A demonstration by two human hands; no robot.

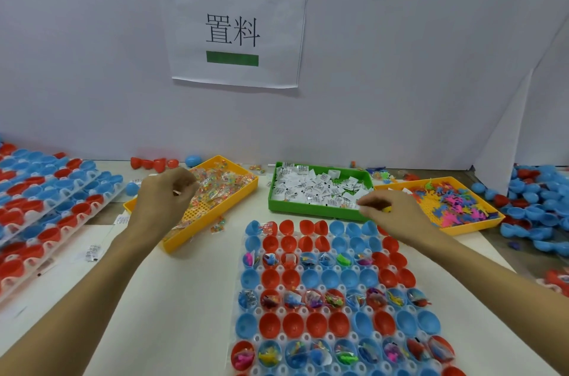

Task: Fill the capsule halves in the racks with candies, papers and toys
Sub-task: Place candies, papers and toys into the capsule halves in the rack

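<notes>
A clear rack [331, 286] of red and blue capsule halves lies in front of me; alternate rows hold candies, papers and toys. My left hand [163, 194] hovers over the yellow candy tray [212, 215], fingers curled and pinching a small candy packet. My right hand [389, 211] sits between the green tray [311, 211] of folded papers and the rack's far row, fingers curled round a yellow toy and a paper. One far-left capsule half [268, 228] holds a candy packet.
A yellow tray [468, 228] of coloured toys stands at the right. Stacked racks of capsule halves [46, 206] fill the left side. Loose blue and red halves [542, 215] are heaped at far right. A white wall with a paper sign stands behind.
</notes>
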